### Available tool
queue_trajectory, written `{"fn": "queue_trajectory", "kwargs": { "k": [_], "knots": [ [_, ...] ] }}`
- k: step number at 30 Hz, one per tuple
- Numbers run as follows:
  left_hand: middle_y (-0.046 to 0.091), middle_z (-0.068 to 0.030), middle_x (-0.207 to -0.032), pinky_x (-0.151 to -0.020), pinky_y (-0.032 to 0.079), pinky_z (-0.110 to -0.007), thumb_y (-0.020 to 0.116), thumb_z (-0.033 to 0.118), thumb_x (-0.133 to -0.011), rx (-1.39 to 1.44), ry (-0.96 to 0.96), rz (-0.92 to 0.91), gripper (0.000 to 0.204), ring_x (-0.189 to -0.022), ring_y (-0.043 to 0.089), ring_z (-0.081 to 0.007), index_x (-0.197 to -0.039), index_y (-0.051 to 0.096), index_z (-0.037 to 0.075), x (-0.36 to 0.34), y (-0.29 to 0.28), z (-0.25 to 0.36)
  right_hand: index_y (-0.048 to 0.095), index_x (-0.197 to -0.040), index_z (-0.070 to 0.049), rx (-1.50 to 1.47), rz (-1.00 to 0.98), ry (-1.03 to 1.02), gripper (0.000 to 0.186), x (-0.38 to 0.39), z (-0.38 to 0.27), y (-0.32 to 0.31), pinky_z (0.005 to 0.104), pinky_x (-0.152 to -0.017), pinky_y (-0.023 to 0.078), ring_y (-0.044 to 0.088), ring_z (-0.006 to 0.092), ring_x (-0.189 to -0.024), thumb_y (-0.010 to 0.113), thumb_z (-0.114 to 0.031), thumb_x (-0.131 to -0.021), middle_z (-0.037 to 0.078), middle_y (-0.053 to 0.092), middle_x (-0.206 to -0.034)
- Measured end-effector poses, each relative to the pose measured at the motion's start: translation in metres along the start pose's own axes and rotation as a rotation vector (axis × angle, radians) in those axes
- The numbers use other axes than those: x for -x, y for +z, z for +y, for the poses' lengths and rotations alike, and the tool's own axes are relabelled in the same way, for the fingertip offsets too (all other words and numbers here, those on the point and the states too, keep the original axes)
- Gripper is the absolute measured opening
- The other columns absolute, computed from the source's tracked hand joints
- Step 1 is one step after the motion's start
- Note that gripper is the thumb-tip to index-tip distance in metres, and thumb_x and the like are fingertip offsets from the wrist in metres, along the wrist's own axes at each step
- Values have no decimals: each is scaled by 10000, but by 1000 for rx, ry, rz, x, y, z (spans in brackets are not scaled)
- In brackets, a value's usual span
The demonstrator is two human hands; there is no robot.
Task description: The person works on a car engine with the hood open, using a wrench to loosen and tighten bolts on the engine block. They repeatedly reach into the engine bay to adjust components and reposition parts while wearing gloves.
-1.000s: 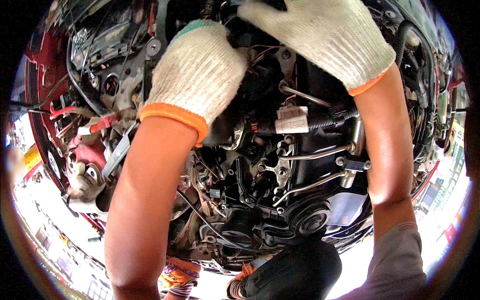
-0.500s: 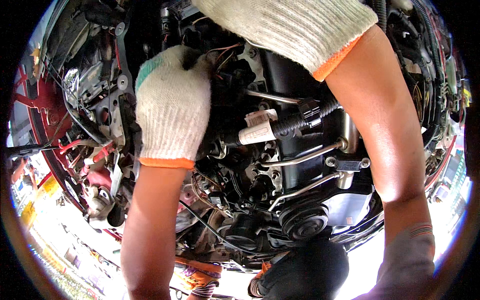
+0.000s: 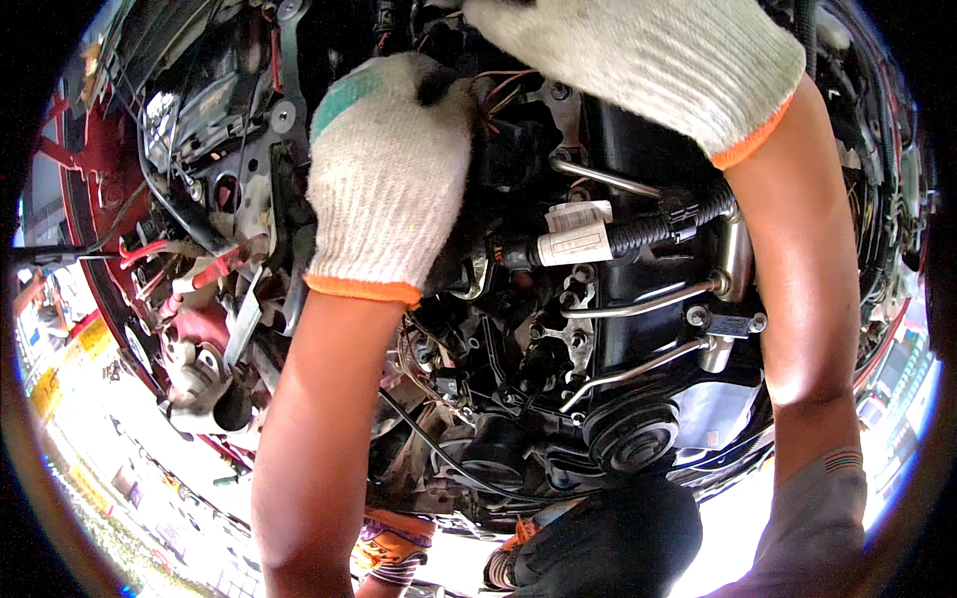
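Observation:
My left hand point(image 3: 394, 179), in a white knit glove with a green patch and orange cuff, is curled closed over the engine bay. Its fingertips are hidden behind the hand. Beside its thumb, thin brownish wires point(image 3: 506, 78) run toward the engine. Reaching across from the right, my right hand point(image 3: 648, 60) wears a matching glove near the top edge. Its fingers point left toward the same dark area, and their tips are cut off or hidden. Below it lie a black corrugated hose point(image 3: 648, 231) with a white label tag point(image 3: 575, 244) and the black engine cover point(image 3: 638, 149).
Metal pipes point(image 3: 638, 301) cross the engine's right part, with a round black pulley point(image 3: 633, 439) below. At left are red body parts point(image 3: 110, 159) and a pinkish-red component point(image 3: 204, 334). An orange shoe point(image 3: 394, 543) and a dark trouser leg point(image 3: 618, 538) show at the bottom.
The whole view has shifted, so the engine and both hands sit further right in the picture. Both hands stay at about the same spots over the engine, the left still curled.

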State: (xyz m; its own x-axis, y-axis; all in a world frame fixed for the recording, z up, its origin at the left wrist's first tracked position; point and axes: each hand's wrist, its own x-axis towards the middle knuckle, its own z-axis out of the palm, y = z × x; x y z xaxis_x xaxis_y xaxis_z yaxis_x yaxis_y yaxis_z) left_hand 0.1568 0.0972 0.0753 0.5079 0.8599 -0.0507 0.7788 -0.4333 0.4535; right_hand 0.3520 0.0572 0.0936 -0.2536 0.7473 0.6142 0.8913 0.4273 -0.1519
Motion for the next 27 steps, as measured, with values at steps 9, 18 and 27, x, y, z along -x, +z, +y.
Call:
{"fn": "queue_trajectory", "kwargs": {
  "k": [9,18,27],
  "knots": [
    [736,-228,-997,-862,552,-470,667,381,-963,-24,63,68,364,-980,700,-416,-1049,765,41,0,4,-6,736,-958,-61,-9,-345,17,161,-22,-10,-15,406,-835,582,690,302,-938,635,-121,-849,104,719,-945],
    [732,-209,-959,-846,556,-462,686,310,-908,147,4,-28,290,-936,699,-406,-944,770,34,3,-6,-7,764,-962,-62,-31,-317,27,177,-19,-10,-10,393,-842,586,692,288,-921,652,-83,-827,99,729,-937],
    [729,-204,-1024,-864,548,-461,675,178,-903,296,-20,161,253,-958,695,-410,-1099,720,23,10,-2,-5,755,-966,-60,-191,-295,-56,160,-13,2,-11,368,-859,582,683,256,-957,681,-72,-824,73,726,-960]
  ]
}}
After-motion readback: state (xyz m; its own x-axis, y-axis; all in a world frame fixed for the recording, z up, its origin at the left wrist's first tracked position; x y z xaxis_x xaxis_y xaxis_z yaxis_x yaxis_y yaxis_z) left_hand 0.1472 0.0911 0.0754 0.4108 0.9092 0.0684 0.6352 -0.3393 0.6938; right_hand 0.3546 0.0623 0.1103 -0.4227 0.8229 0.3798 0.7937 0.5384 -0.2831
